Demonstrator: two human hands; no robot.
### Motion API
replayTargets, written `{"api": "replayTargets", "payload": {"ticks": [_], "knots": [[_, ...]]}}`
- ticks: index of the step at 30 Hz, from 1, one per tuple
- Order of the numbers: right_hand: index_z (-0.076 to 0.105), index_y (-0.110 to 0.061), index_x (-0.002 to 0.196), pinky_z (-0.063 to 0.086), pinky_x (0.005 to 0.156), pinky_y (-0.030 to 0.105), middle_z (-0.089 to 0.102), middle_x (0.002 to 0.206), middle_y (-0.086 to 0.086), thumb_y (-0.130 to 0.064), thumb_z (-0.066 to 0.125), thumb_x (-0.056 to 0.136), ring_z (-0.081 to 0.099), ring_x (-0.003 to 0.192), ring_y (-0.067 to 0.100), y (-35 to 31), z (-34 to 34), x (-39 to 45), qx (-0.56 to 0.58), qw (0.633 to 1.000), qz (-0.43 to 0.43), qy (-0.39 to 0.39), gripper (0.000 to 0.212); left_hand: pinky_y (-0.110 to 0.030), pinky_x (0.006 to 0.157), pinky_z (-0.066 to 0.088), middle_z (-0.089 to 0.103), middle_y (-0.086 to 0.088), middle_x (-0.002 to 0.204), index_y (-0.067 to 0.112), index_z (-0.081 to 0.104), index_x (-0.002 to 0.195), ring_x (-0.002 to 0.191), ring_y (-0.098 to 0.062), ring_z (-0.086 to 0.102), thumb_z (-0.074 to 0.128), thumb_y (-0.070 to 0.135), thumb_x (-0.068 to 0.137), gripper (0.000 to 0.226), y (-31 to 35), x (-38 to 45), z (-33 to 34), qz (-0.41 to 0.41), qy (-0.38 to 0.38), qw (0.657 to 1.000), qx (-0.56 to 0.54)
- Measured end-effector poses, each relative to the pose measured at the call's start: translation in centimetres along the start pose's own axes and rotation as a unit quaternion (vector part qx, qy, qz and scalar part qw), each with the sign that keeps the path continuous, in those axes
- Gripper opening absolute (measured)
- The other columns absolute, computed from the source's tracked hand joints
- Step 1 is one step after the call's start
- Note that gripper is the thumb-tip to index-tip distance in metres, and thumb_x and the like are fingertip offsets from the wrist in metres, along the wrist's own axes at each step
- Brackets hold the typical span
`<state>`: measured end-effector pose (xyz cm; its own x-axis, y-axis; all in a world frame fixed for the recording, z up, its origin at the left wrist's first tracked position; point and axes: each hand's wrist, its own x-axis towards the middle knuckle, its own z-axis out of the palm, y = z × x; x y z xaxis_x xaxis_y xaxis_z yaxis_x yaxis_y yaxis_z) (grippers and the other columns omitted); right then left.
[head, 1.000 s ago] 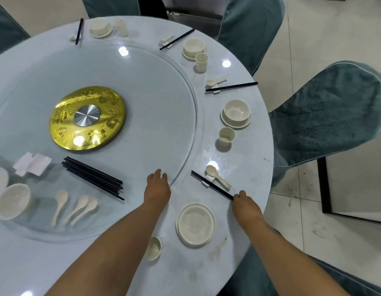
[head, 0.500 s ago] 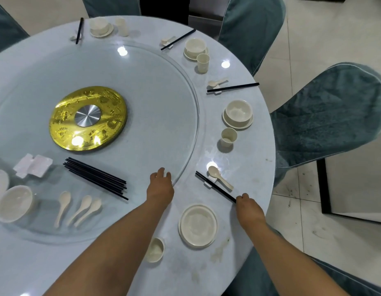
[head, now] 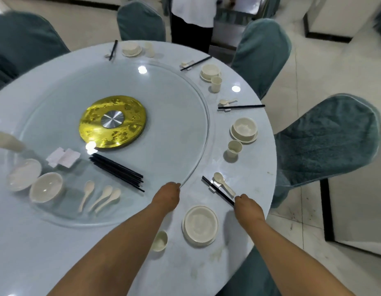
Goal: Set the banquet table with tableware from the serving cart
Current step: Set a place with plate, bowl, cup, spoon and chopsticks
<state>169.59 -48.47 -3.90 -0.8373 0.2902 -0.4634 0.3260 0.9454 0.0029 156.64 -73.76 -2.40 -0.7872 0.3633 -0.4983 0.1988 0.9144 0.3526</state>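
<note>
Pinching the near end of the black chopsticks (head: 217, 190) with my right hand (head: 248, 207), I line them up across the small white rest (head: 215, 185) with the spoon (head: 222, 182) beside them. My fingertips are curled under and out of sight, so the pinch is my reading of it, not something I can see outright. My left hand (head: 167, 196) lies on the rim of the glass turntable (head: 198, 146), fingers bent down over its edge; whether they press or merely touch I cannot tell.

Just inward of my right wrist sits the plate (head: 200, 225) of this setting, with a small cup (head: 160, 240) near my left forearm. Further round the bench (head: 255, 182) three more settings are laid. The remaining stock waits on the turntable: spare chopsticks (head: 118, 171), three spoons (head: 102, 197), bowls (head: 46, 186), folded napkins (head: 62, 157).

I judge the risks small but real: a nudge too hard could roll the chopsticks off the rest or knock the spoon, and leaning on the turntable might spin it and scatter the loose stock. My forearm could also clip the cup.

The far-left pieces are smeared by blur, and the serving cart beyond the chairs is barely made out.
</note>
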Motion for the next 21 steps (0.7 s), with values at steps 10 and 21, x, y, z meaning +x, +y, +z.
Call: {"api": "replayTargets", "payload": {"ticks": [10, 21], "knots": [[0.059, -0.016, 0.114, 0.052, 0.077, 0.029, 0.061, 0.114, 0.001, -0.007, 0.043, 0.094, 0.065, 0.098, 0.02, -5.4, -2.9, -6.6, -0.027, 0.996, -0.069, 0.04, 0.027, -0.032, 0.104, 0.041, 0.058, -0.01, 0.133, 0.008, 0.058, 0.129, 0.125, -0.026, 0.051, 0.035, 0.016, 0.103, 0.036, -4.4, -12.3, -1.7, -0.068, 0.074, 0.994, -0.033], [0.056, -0.023, 0.092, 0.046, 0.063, 0.027, 0.055, 0.084, -0.008, -0.018, 0.041, 0.092, 0.056, 0.072, 0.014, -12.1, 3.8, -19.9, 0.004, 0.996, -0.083, 0.039, 0.015, -0.028, 0.1, 0.04, 0.061, -0.01, 0.131, 0.003, 0.063, 0.123, 0.124, -0.027, 0.053, 0.035, 0.019, 0.104, 0.037, -14.3, -30.0, 5.7, -0.12, 0.108, 0.976, -0.144]]}}
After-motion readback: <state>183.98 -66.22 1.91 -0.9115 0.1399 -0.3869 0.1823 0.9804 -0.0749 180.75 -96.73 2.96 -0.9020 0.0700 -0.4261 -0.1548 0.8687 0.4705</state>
